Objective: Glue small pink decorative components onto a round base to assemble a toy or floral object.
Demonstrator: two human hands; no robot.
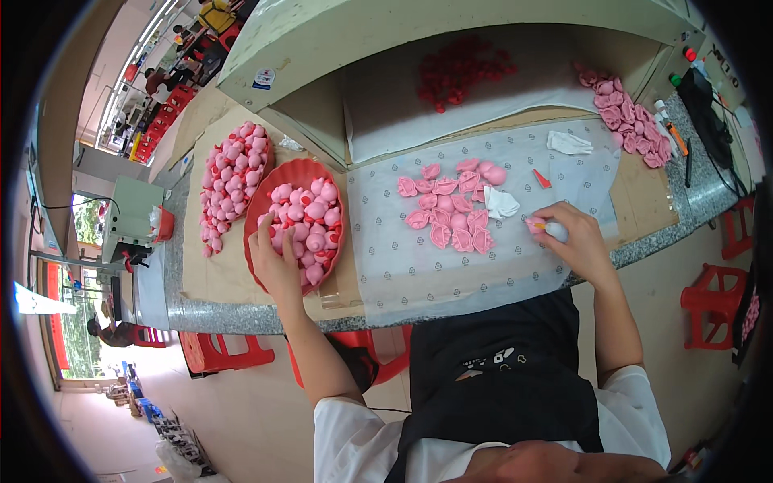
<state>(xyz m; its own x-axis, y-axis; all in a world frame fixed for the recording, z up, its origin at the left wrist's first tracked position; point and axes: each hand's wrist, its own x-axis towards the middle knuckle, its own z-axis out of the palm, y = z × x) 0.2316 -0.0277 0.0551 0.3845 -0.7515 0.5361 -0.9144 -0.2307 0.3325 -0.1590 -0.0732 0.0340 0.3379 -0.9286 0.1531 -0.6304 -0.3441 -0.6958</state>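
My left hand (278,267) reaches over the near left rim of a red scalloped bowl (255,211). Its fingers are apart among small pink rounded figures with red parts (316,235) heaped inside. In my right hand (583,245) is a small white squeeze bottle (556,232), its tip pointing left. Just left of the bottle lie several pink folded, petal-like pieces (440,234) in rough rows on white patterned paper (390,282). A crumpled white cloth (501,202) rests at their right edge. Farther back on the paper is a red pointed cap (542,179).
Another heap of pink figures (233,173) sits left of the bowl. A pale green, open-fronted box (306,133) stands behind the paper, with red pieces (459,72) inside. More pink folded pieces (632,121) lie at right, near pens (672,133). Red stools (713,298) stand around the table.
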